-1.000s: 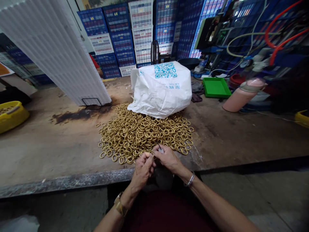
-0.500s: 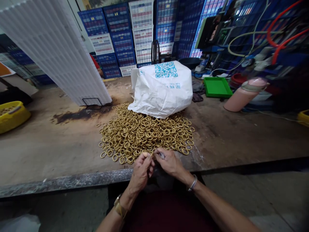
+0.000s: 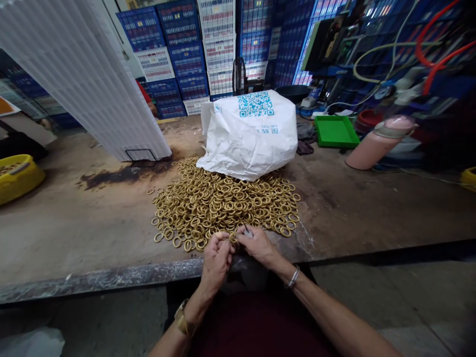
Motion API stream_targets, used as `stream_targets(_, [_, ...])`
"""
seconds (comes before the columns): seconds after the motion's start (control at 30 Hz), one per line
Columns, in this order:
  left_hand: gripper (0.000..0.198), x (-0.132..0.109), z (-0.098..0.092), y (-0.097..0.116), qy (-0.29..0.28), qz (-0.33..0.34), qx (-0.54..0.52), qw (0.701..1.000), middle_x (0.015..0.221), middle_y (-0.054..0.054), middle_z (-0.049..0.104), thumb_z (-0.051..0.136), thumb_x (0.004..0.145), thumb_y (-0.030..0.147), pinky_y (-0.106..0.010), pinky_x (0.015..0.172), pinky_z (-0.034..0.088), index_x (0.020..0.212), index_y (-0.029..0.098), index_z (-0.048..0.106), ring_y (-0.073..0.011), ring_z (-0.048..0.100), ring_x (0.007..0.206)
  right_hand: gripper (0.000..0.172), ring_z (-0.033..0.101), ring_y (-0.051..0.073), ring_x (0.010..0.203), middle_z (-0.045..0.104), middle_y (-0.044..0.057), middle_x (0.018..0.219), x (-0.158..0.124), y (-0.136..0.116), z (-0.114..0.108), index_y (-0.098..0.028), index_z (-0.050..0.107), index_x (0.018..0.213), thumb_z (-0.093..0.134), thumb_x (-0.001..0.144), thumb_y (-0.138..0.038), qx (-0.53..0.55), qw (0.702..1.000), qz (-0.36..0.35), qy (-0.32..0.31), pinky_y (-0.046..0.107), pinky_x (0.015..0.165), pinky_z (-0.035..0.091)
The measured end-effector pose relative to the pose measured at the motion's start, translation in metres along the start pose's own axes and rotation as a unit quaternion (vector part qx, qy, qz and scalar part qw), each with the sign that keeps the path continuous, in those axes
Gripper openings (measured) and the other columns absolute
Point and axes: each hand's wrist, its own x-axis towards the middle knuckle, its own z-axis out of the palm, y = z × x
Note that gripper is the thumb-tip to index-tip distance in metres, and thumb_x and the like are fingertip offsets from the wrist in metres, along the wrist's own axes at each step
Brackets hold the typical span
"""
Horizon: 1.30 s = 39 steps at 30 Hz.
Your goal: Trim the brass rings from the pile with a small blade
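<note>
A heap of gold-coloured rings (image 3: 219,203) spreads over the table below a white sack. At the heap's near edge, my left hand (image 3: 216,260) is closed with a single gold ring (image 3: 232,238) pinched at its fingertips. My right hand (image 3: 262,248) is closed too, its fingertips beside that same ring. Out of the right hand's grip pokes a small grey tool (image 3: 248,232) with a thin dark tip; most of it is hidden by the fingers, so its kind cannot be made out.
The white sack (image 3: 253,144) leans on the heap's back. A corrugated white panel (image 3: 111,84) stands at left, beyond a yellow basin (image 3: 20,181). To the right are a green tray (image 3: 336,131) and a pink bottle (image 3: 375,146). Stacked crates (image 3: 189,64) line the back.
The ring between my fingertips has come into clearer view. My right hand has turned slightly, and the grey tool's tip now points up. The view has shifted a little.
</note>
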Motion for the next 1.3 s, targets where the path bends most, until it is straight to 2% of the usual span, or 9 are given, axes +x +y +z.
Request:
stream_targets(0.07, [0.024,0.001,-0.003,-0.002,0.028,0.087,0.087,0.992,0.063,0.003,0.053,0.053,0.077,0.032,-0.02,0.049,0.036,0.097,0.019,0.054,-0.0081,0.044,0.049,0.012,0.029,0.005,0.042,0.036,-0.008,0.048,0.0,-0.003,-0.001,-0.018,0.047,0.062,0.051,0.067,-0.027,0.042,0.998,0.038,-0.01,0.018,0.04,0.024])
stream_targets(0.2, [0.023,0.004,-0.009,-0.003,-0.001,0.199,0.188,0.962,0.078,-0.005,0.062,0.054,0.075,0.026,-0.028,0.071,0.042,0.096,0.02,0.063,-0.0162,0.054,0.072,0.016,0.027,0.003,0.038,0.036,-0.009,0.051,-0.001,-0.011,-0.003,-0.017,0.048,0.068,0.056,0.065,-0.031,0.106,0.99,0.086,-0.039,0.016,0.035,0.02])
stream_targets(0.4, [0.014,0.009,-0.012,-0.001,-0.015,0.205,0.207,0.956,0.077,-0.005,0.065,0.056,0.073,0.026,-0.029,0.073,0.042,0.081,0.021,0.066,-0.0186,0.057,0.074,0.024,0.027,0.003,0.036,0.038,-0.009,0.053,0.0,-0.015,-0.004,-0.018,0.048,0.077,0.057,0.067,-0.038,0.146,0.981,0.11,-0.057,0.016,0.033,0.02])
stream_targets(0.6, [0.011,0.011,-0.011,0.0,0.014,0.213,0.239,0.947,0.069,-0.001,0.061,0.052,0.076,0.024,-0.024,0.066,0.04,0.077,0.02,0.062,-0.0143,0.054,0.065,0.021,0.035,0.007,0.046,0.041,-0.006,0.052,0.003,-0.014,-0.009,-0.018,0.053,0.071,0.053,0.071,-0.039,-0.051,0.999,-0.012,0.015,0.019,0.044,0.03])
stream_targets(0.7, [0.01,0.01,-0.009,0.003,0.009,0.203,0.231,0.951,0.069,-0.001,0.06,0.052,0.075,0.023,-0.023,0.066,0.039,0.076,0.019,0.061,-0.014,0.053,0.065,0.019,0.038,0.008,0.052,0.046,-0.005,0.057,0.001,-0.014,-0.008,-0.018,0.056,0.077,0.056,0.07,-0.036,-0.117,0.991,-0.058,0.011,0.019,0.049,0.031])
stream_targets(0.8, [0.011,0.007,-0.007,0.005,-0.005,0.173,0.212,0.962,0.067,0.0,0.057,0.05,0.077,0.023,-0.022,0.062,0.038,0.074,0.018,0.059,-0.0129,0.05,0.062,0.016,0.038,0.008,0.054,0.046,-0.005,0.057,0.0,-0.015,-0.004,-0.018,0.057,0.072,0.054,0.071,-0.034,-0.136,0.989,-0.063,-0.009,0.019,0.05,0.031])
stream_targets(0.93, [0.012,0.003,-0.006,0.007,-0.006,0.116,0.167,0.979,0.06,0.003,0.049,0.051,0.077,0.027,-0.021,0.055,0.035,0.072,0.017,0.056,-0.01,0.043,0.055,0.018,0.035,0.007,0.051,0.042,-0.005,0.054,0.001,-0.019,-0.001,-0.016,0.055,0.062,0.05,0.071,-0.032,-0.083,0.996,-0.015,-0.026,0.019,0.047,0.029])
stream_targets(1.1, [0.017,0.001,-0.006,0.005,-0.015,0.06,0.107,0.992,0.054,0.006,0.043,0.053,0.076,0.034,-0.018,0.044,0.028,0.073,0.017,0.052,-0.0057,0.033,0.044,0.02,0.031,0.006,0.044,0.038,-0.006,0.05,0.001,-0.019,-0.002,-0.017,0.052,0.064,0.049,0.072,-0.035,-0.009,0.999,0.024,-0.048,0.018,0.042,0.026])
stream_targets(1.3, [0.025,0.001,-0.006,0.001,-0.06,-0.019,0.006,0.998,0.055,0.006,0.048,0.053,0.076,0.042,-0.016,0.037,0.022,0.084,0.018,0.047,-0.0036,0.032,0.037,0.015,0.032,0.006,0.045,0.039,-0.007,0.051,-0.001,-0.019,-0.001,-0.017,0.052,0.064,0.049,0.071,-0.03,-0.017,0.999,0.014,-0.023,0.018,0.043,0.027])
